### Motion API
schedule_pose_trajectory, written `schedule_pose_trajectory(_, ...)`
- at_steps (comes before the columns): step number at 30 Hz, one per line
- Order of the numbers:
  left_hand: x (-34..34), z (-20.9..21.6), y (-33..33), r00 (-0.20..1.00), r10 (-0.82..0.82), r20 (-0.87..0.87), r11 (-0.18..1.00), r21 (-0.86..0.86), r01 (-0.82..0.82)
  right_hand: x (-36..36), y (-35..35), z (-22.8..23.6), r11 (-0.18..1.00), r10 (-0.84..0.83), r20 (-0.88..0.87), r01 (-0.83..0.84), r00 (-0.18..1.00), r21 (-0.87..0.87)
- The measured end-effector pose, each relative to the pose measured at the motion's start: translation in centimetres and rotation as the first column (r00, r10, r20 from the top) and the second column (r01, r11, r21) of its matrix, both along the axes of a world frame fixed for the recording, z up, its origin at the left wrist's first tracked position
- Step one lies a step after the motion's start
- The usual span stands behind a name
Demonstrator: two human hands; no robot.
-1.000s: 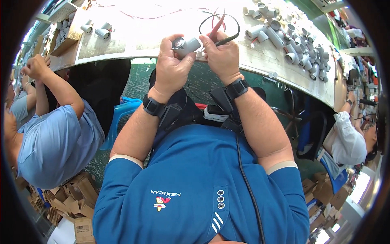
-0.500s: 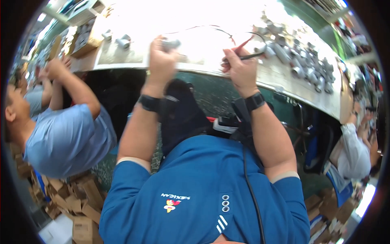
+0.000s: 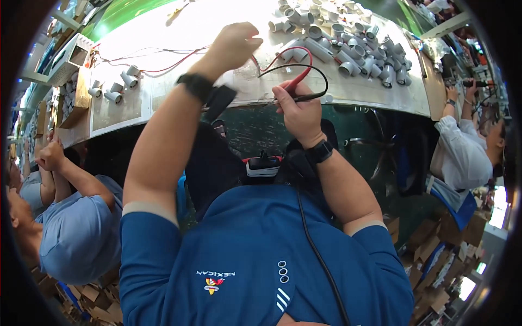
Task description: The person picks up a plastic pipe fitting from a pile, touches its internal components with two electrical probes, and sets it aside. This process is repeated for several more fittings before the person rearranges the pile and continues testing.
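— Test probes point(image 3: 298, 89), one red and one black: where are they?

— Pinched together in the right hand point(image 3: 300, 111), fingers closed round both, at the near edge of the workbench point(image 3: 163, 98); their leads loop up over it.

— And the left hand point(image 3: 235, 46)?

— Stretched out over the bench, fingers curled; whether it grips anything, I cannot tell. Grey pipe fittings point(image 3: 348, 49) lie heaped to its right.

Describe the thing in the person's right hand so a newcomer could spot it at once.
Start at the pale workbench, then find the heap of grey pipe fittings. Just below-left, the right hand grips two thin probes, one red, one black. Unlike the stubby fittings, they trail looping wires.
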State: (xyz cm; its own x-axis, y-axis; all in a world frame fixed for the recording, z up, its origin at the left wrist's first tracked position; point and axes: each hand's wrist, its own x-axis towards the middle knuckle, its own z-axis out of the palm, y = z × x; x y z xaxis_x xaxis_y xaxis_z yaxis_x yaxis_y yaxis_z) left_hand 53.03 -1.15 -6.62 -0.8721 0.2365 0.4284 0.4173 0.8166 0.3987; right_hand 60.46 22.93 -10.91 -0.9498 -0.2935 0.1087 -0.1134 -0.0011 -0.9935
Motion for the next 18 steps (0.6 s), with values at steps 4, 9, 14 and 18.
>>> schedule_pose_trajectory(4, -6.2, -0.7, 7.0, 0.934, 0.054, 0.354, 0.997, 0.030, -0.069, 0.2, 1.8, 0.0, 0.999, 0.033, -0.027, -0.033, 0.999, -0.003)
schedule_pose_trajectory(9, -7.9, 0.1, 8.5, 0.835, 0.059, 0.547, 0.995, -0.095, -0.008, -0.1, 2.9, 0.3, 1.000, 0.027, 0.023, -0.027, 0.999, -0.015)
schedule_pose_trajectory(14, -5.9, 0.7, 7.2, 0.725, 0.039, 0.687, 0.990, 0.074, -0.123, -0.7, 1.4, 0.8, 0.988, 0.072, 0.134, -0.053, 0.988, -0.143)
schedule_pose_trajectory(18, -1.5, 0.0, 3.5, 0.807, -0.029, 0.590, 0.700, 0.588, -0.405, -0.7, 1.1, 1.4, 0.981, 0.077, 0.172, -0.043, 0.982, -0.189)
